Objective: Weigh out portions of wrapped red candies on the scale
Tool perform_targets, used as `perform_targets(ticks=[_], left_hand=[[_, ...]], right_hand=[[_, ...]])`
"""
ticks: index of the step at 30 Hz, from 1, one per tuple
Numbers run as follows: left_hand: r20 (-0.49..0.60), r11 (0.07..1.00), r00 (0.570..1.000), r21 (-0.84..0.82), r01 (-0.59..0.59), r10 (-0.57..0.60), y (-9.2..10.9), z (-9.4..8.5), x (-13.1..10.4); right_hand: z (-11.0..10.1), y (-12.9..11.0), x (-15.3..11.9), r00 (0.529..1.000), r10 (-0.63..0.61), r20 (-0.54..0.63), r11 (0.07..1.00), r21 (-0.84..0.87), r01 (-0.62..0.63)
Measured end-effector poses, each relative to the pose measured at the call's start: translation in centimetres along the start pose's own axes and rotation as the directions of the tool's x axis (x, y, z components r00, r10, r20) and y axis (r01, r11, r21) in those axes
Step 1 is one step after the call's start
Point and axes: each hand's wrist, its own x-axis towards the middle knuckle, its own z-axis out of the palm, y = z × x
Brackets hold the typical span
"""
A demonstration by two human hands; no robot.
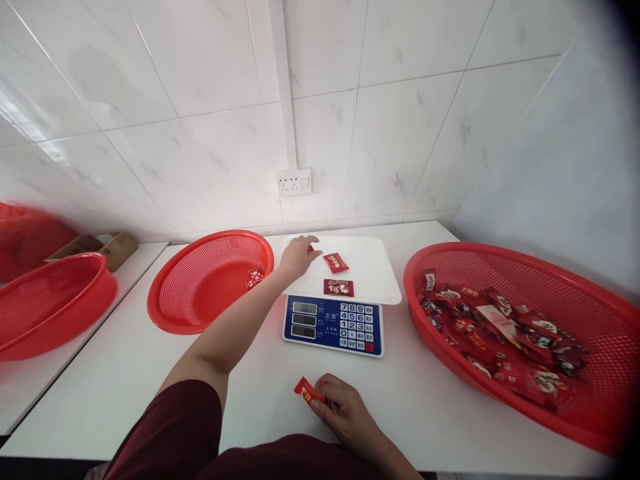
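My left hand (pixel 299 257) is over the left part of the white scale pan (pixel 375 267), its fingers curled round a small red thing that is mostly hidden. Two red packets lie on the pan: a tilted one (pixel 335 263) and, nearer the keypad, a flat one (pixel 339 287). In front of the blue scale panel (pixel 332 325), my right hand (pixel 341 405) holds a red packet (pixel 306 389) with gold print between thumb and fingers. A dark bit also shows in that hand. The scale's displays are too dim to read.
Right of the scale, a big red basket (pixel 450 249) holds many red packets. On the left, another red basket (pixel 163 293) has a small patterned packet (pixel 255 277) inside. Farther left are a red tub (pixel 55 320) and a cardboard box (pixel 120 250). A socket (pixel 295 182) is on the wall.
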Motion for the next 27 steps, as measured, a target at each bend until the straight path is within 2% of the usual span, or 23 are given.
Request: perform_targets(ticks=[5,8,10,12,13,15,17,19,22,27], left_hand=[[-0.123,0.981,0.987,0.147,0.125,-0.108,-4.2,-5.5,-3.4],[-0.115,0.967,0.986,0.211,0.141,-0.118,-5.4,-6.9,-5.4],[-0.062,0.972,0.996,0.22,0.08,-0.068,-4.8,-6.5,-6.1],[0.073,0.982,0.996,0.175,-0.063,0.051,-3.3,-5.1,-6.1],[0.174,0.98,0.975,0.12,-0.161,0.138,-2.4,-4.2,-5.8],[0.344,0.956,0.898,0.01,-0.295,0.274,-0.5,-2.2,-4.7],[0.435,0.934,0.834,-0.055,-0.353,0.34,1.0,-0.5,-3.1],[0.506,0.922,0.787,-0.049,-0.384,0.354,2.0,0.6,-1.4],[0.563,0.901,0.742,-0.011,-0.433,0.363,2.6,1.3,0.5],[0.535,0.884,0.754,0.028,-0.467,0.382,2.7,1.4,0.4]], right_hand=[[0.1,0.2,0.0,1.0,-0.012,0.003,1.0,-0.026,0.013],[0.2,0.3,0.0,1.0,-0.007,0.014,0.999,-0.05,0.008],[0.2,0.2,0.0,1.0,-0.006,0.027,0.998,-0.066,0.008],[0.2,0.0,0.0,0.999,-0.004,0.04,0.997,-0.078,0.007],[0.2,0.0,0.0,0.999,-0.002,0.043,0.996,-0.084,0.005],[0.2,-0.2,-0.1,0.999,0.005,0.04,0.996,-0.09,-0.001],[0.2,-0.2,-0.1,1.0,0.005,0.029,0.997,-0.082,-0.003],[0.2,-0.2,-0.2,1.0,-0.001,0.013,0.998,-0.068,0.002],[0.3,0.0,-0.2,1.0,-0.015,-0.016,0.998,-0.062,0.014],[0.4,0.3,-0.1,1.0,-0.008,-0.005,0.997,-0.08,0.008]])
